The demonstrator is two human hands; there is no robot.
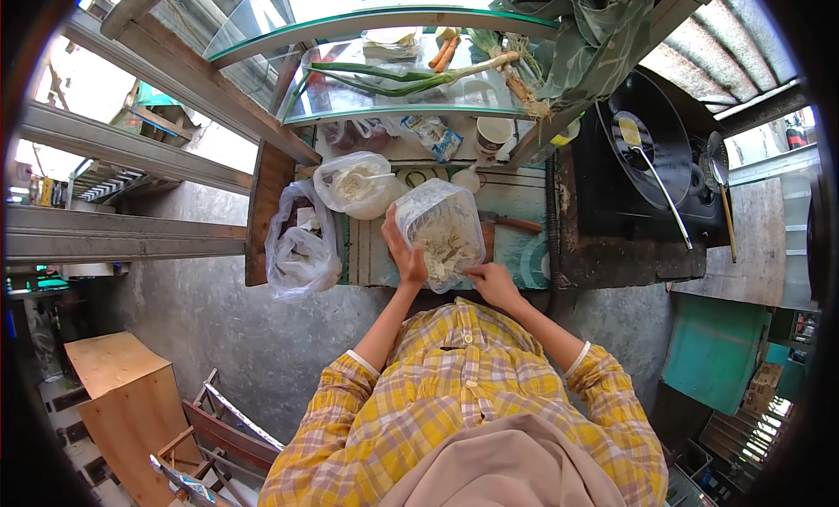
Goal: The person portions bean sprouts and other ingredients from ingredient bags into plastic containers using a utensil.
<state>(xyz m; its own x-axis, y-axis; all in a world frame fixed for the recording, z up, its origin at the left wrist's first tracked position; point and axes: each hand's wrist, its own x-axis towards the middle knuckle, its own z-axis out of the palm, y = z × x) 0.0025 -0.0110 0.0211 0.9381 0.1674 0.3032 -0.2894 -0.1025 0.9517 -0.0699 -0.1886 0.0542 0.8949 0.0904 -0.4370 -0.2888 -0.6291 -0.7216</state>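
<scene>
Plastic tub (448, 211) with pale floury stuff inside is sitting at the near edge of the worktop (371, 245), right in front of me. I've got my left hand (407, 255) flat along its left side, fingers pointing away from me. My right hand (491, 284) is at the near right corner, fingers curled in; can't tell if they're actually pinching the rim. A bag of white powder (357, 185) is just beside the tub on the left, and a knife (517, 223) lies to its right.
</scene>
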